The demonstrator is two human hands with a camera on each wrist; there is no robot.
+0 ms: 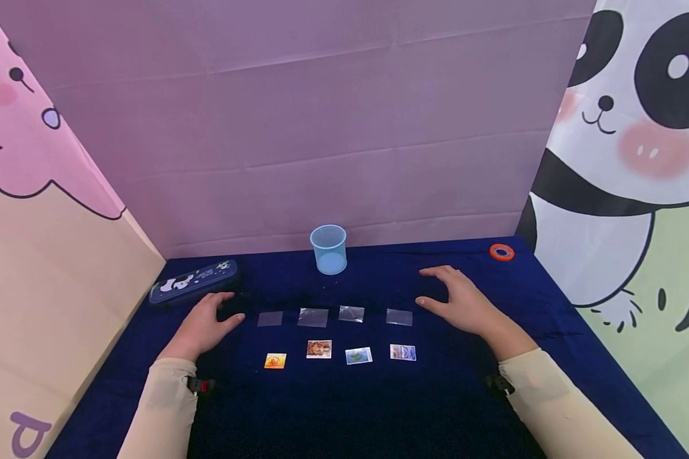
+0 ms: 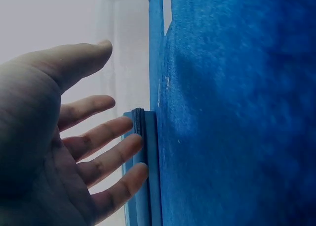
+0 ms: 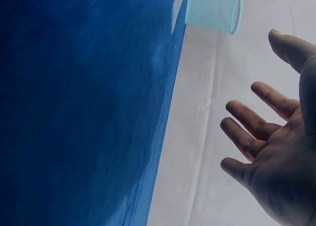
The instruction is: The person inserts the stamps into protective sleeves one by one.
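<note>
My left hand hovers near the zippered pencil case, fingers spread and relaxed, holding nothing. On the other side my right hand is likewise held with thumb and fingers apart and nothing between them. Between the hands lies a row of small clear plastic sleeves: one at far left, a larger sleeve, a creased sleeve and a right-hand sleeve. Nearer me lie small printed stamps: a yellow stamp, a brown stamp, a green-blue stamp and a blue-purple stamp.
A light blue mesh cup stands upright at the back middle. An orange ring-shaped roll lies at the back right. Dark blue cloth covers the table, with printed fabric walls on both sides and behind.
</note>
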